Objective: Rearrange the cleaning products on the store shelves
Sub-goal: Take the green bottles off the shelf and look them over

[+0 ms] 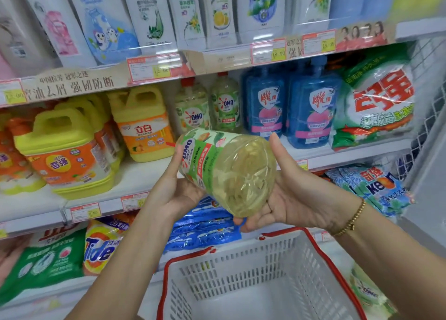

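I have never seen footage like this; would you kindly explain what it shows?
There is no machine here: one camera worn on a person's head looks down at their own bare hands. The left hand and right hand together hold a clear OMO bottle of yellowish liquid, tipped with its base toward the camera. Behind is a store shelf with yellow jugs, upright OMO bottles and blue bottles. A white basket with a red rim is below.

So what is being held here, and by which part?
A detergent bottle, lying sideways: the left hand holds its labelled side and the right hand cups its base end.
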`<state>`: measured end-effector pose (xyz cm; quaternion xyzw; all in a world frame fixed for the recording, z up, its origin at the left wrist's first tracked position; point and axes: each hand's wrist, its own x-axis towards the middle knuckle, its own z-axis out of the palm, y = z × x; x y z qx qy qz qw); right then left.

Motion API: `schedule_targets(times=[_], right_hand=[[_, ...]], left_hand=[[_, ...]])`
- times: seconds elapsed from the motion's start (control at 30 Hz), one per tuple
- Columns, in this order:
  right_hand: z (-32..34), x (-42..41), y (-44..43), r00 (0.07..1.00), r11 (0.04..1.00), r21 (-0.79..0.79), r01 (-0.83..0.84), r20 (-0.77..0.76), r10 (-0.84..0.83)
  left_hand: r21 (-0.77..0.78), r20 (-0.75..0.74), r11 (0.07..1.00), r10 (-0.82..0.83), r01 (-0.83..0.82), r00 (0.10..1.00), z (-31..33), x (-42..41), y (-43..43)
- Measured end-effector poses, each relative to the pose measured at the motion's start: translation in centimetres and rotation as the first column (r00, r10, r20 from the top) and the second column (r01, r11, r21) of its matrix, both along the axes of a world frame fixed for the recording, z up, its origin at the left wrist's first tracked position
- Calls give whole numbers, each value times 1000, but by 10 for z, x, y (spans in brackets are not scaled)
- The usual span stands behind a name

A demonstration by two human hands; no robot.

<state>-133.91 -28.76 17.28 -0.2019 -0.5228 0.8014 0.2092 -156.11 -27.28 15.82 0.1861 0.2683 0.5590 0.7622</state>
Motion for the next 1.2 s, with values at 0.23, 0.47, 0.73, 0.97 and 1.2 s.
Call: schedule_targets(times=[0.23,0.47,0.73,0.97,1.2], right_hand=[[-2,23,9,983,992,25,127,130,-129],[-15,42,59,902,898,-108,426,125,-413],[-10,13,112,796,797,57,601,43,-603],[-9,11,142,758,715,363,598,32,-651],[-27,-2,177,677,573,550,608,19,-736]], left_hand=[[31,11,990,-136,136,991,1,28,6],[441,-318,874,366,-205,874,24,30,37],[744,-594,666,693,-48,408,40,47,68],[681,-705,729,628,70,330,26,51,115],[518,-748,854,481,-51,458,14,44,164]])
